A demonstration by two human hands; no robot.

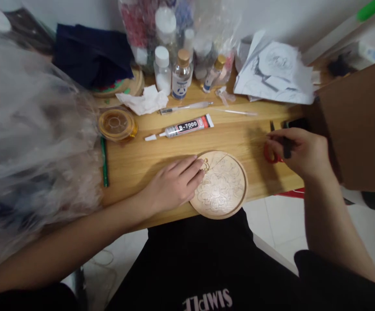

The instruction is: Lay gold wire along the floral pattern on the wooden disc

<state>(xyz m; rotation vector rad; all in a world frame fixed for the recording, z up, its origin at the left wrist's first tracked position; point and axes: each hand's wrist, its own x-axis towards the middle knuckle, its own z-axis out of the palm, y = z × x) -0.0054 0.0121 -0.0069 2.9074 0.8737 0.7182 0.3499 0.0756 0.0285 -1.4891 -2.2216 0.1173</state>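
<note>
A round wooden plate (219, 196) with a raised rim lies at the table's front edge, a flower pattern drawn in lines on it. My left hand (177, 181) rests over its left side, fingers stretched out flat and the thumb hidden. Beside those fingertips is a curled piece of gold wire (206, 164), and a thin strand runs from it across the plate. To the right, my right hand (304, 151) is raised above the table, fingers pinched around a dark slim tool (287, 148) whose kind I cannot make out. Just behind its fingers are red-handled scissors (271, 155).
A B-7000 glue tube (189, 126) and a pen (187, 107) lie behind the plate. A spool of golden wire (118, 124) and a green pen (104, 162) are left. Bottles (181, 77) and papers (274, 71) line the back; a cardboard box (362, 129) stands right.
</note>
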